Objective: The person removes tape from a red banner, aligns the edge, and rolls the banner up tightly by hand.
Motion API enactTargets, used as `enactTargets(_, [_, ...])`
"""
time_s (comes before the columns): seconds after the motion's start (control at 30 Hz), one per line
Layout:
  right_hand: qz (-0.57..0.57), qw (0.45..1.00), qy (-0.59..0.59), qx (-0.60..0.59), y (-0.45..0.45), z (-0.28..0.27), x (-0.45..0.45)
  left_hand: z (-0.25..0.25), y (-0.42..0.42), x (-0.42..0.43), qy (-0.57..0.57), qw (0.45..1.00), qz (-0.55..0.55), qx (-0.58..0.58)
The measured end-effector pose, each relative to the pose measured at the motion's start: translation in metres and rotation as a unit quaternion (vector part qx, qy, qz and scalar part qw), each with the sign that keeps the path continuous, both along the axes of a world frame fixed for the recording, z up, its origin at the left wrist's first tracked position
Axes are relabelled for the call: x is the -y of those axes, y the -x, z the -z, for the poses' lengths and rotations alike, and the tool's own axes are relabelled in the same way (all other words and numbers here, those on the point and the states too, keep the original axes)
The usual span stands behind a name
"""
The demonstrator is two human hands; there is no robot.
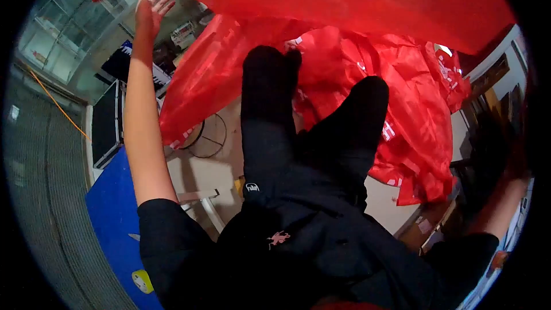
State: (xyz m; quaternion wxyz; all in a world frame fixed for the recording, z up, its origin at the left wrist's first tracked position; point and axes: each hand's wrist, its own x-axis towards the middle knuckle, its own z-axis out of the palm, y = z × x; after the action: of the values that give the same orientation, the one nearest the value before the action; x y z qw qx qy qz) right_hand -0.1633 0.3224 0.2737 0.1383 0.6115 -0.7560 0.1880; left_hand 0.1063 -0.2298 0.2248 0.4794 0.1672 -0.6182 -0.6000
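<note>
A wide red cloth [344, 0] hangs raised across the top of the head view. My left hand [155, 4] is stretched out at its left edge with the fingers spread; I cannot make out whether they touch it. More red fabric with white lettering [413, 109] lies crumpled in front of and around my knees. On the far right, my right hand [516, 161] is in deep shadow near the view's edge. Its fingers do not show clearly, and whether it holds anything is hidden.
At my left stands a blue surface [109, 206] with a yellow-green round item [142, 281] on it. A black case with metal edges [108, 123] stands beyond. Glass shelving [63, 28] is at the upper left. A wire ring frame [218, 144] stands on the floor.
</note>
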Motion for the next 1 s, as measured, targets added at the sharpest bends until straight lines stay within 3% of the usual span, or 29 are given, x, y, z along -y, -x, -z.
enactTargets(0.07, [-0.05, 0.998, 0.002, -0.047, 0.001, -0.014, 0.037, 0.003, -0.006, -0.021, -0.061, 0.982, 0.165, -0.071])
enactTargets(0.13, [-0.087, 0.993, 0.009, -0.076, 0.005, -0.013, 0.07, -0.011, -0.005, -0.061, -0.066, 0.983, 0.17, -0.018])
enactTargets(0.2, [-0.072, 0.996, -0.017, -0.052, 0.005, 0.01, 0.092, -0.008, -0.02, -0.075, -0.092, 0.96, 0.265, -0.026])
enactTargets(0.23, [-0.034, 0.998, -0.04, -0.022, 0.0, 0.03, 0.092, -0.003, -0.026, -0.071, -0.092, 0.96, 0.263, -0.028])
enactTargets(0.3, [-0.011, 0.999, -0.047, -0.025, 0.0, 0.076, 0.095, 0.014, -0.042, -0.053, -0.144, 0.922, 0.355, 0.049])
enactTargets(0.4, [-0.008, 0.998, -0.066, -0.004, -0.008, 0.127, 0.104, 0.042, -0.069, -0.033, -0.163, 0.934, 0.296, 0.113])
enactTargets(0.47, [0.002, 0.995, -0.104, 0.013, -0.015, 0.146, 0.109, 0.049, -0.084, -0.028, -0.061, 0.965, 0.134, 0.219])
enactTargets(0.5, [0.007, 0.994, -0.105, 0.004, -0.016, 0.158, 0.111, 0.059, -0.081, -0.026, 0.052, 0.954, 0.11, 0.275])
enactTargets(0.53, [0.016, 0.994, -0.107, -0.004, -0.018, 0.168, 0.112, 0.062, -0.071, -0.056, 0.288, 0.898, 0.056, 0.327])
enactTargets(0.57, [0.013, 0.995, -0.102, 0.007, -0.021, 0.176, 0.113, 0.065, -0.061, -0.087, 0.497, 0.794, -0.055, 0.344])
enactTargets(0.6, [0.019, 0.994, -0.105, 0.009, -0.024, 0.182, 0.114, 0.064, -0.047, -0.127, 0.475, 0.811, 0.015, 0.342])
enactTargets(0.63, [0.028, 0.993, -0.11, 0.018, -0.027, 0.188, 0.116, 0.078, -0.039, -0.143, 0.582, 0.729, 0.02, 0.359])
enactTargets(0.67, [0.036, 0.992, -0.116, 0.026, -0.028, 0.194, 0.117, 0.101, -0.031, -0.155, 0.6, 0.691, 0.025, 0.403])
enactTargets(0.73, [0.035, 0.993, -0.108, 0.042, -0.026, 0.203, 0.116, 0.155, -0.017, -0.157, 0.563, 0.72, 0.055, 0.401])
enactTargets(0.83, [0.049, 0.982, -0.149, 0.104, -0.017, 0.213, 0.11, 0.19, 0.0, -0.145, 0.576, 0.714, 0.07, 0.391])
enactTargets(0.9, [0.006, 0.939, -0.293, 0.18, -0.005, 0.209, 0.117, 0.203, 0.012, -0.121, 0.479, 0.726, 0.145, 0.472])
enactTargets(0.93, [0.008, 0.938, -0.295, 0.181, -0.003, 0.214, 0.11, 0.202, 0.02, -0.116, 0.478, 0.727, 0.147, 0.471])
enactTargets(1.0, [0.061, 0.988, -0.142, 0.005, -0.002, 0.224, 0.107, 0.188, 0.036, -0.095, 0.362, 0.653, 0.375, 0.549])
